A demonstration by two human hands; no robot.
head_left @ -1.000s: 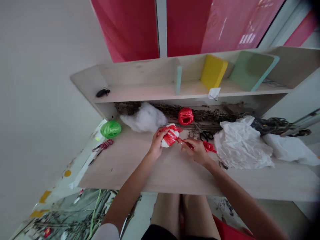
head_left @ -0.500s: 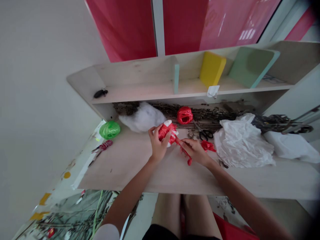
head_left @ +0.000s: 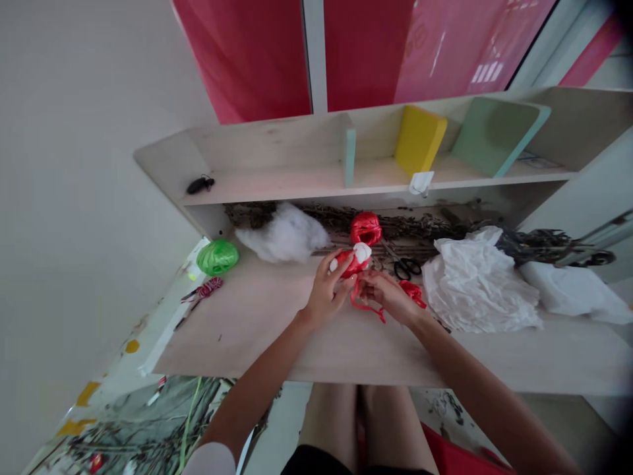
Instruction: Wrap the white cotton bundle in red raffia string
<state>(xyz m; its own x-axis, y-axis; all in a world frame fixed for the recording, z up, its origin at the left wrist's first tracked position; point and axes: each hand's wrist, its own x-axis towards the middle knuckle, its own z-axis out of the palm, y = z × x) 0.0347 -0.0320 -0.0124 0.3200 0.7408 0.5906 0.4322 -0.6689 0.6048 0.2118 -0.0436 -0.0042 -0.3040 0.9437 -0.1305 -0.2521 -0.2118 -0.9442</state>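
My left hand [head_left: 324, 290] is closed around a small white bundle wrapped in red plastic twine [head_left: 354, 262], held just above the desk. At its right side my right hand [head_left: 388, 293] pinches a loose red twine strand [head_left: 366, 307], whose tail hangs down in a curve. Right behind the bundle is a red twine ball [head_left: 366, 228]. Black-handled scissors [head_left: 407, 267] lie beyond my right hand, and a crumpled piece of red twine [head_left: 414, 291] lies beside it, partly hidden by the wrist.
White stuffing [head_left: 284, 234] and a green twine ball [head_left: 217, 256] sit at the left. Crumpled white plastic [head_left: 482, 284] covers the right part of the desk [head_left: 277, 359]. Dried stalks [head_left: 425, 231] run along the back under a shelf [head_left: 277, 183] with a yellow divider [head_left: 419, 138].
The bundle has moved right and turned in my left hand, a white end now facing up. My right hand has drawn closer to it, and the strand now hangs in a loose curve.
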